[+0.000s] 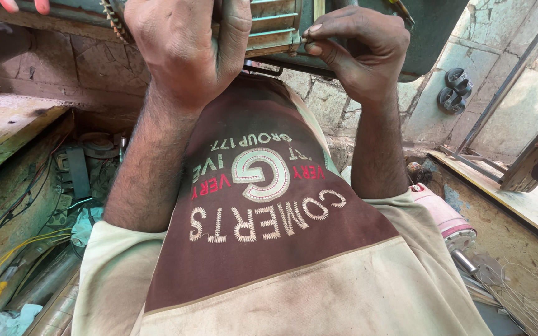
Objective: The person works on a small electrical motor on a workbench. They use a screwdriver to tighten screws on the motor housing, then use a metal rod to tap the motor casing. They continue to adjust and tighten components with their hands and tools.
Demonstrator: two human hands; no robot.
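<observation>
My left hand [182, 43] is raised in front of me and closed around the ribbed green metal housing [275, 25] of a machine at the top of the view. A toothed edge [112, 22] shows just left of that hand. My right hand [356, 46] is beside it, with thumb and fingertips pinched on a small metal part [307, 40] at the housing's edge. What kind of part it is I cannot tell. Below the hands I see my own brown and beige shirt [263, 205].
Another person's fingertips [26, 5] rest on the machine at the top left. Yellow wires [7, 261] and metal scrap lie low on the left. A pink and white cylinder [443, 214] sits at my right, beside a wooden board [518, 199]. Black round parts [456, 90] hang on the wall.
</observation>
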